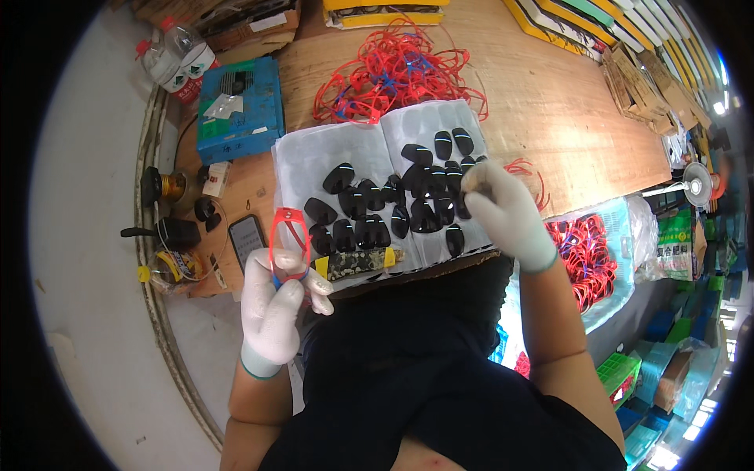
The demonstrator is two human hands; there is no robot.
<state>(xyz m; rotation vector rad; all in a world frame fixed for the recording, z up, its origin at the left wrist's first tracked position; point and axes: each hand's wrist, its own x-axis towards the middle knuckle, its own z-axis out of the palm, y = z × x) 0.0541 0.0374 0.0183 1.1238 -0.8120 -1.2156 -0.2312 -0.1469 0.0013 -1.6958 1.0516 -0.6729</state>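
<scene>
Red spectacle frames with a blue part [289, 210] are pinched upright in my white-gloved left hand [271, 302], above the near left of a white cloth [302, 149]. Dark, glossy sunglass lenses [340, 178] lie scattered and partly overlapping over the cloth. My right hand [506, 216], gloved too, is at the right edge of this group, its fingers drawn together by the lenses there. Something small and brownish-dark shows at its fingertips, too blurred to name. Beyond the cloth rises a tangled heap of red and blue spectacle frames [397, 71].
At the left are a blue box [239, 110], a phone [248, 239] and red-capped bottles [173, 67]. A black-and-yellow patterned strip [353, 264] lies at the cloth's near edge. More red frames [585, 259] fill a light-blue bin at the right, near a small fan [697, 184].
</scene>
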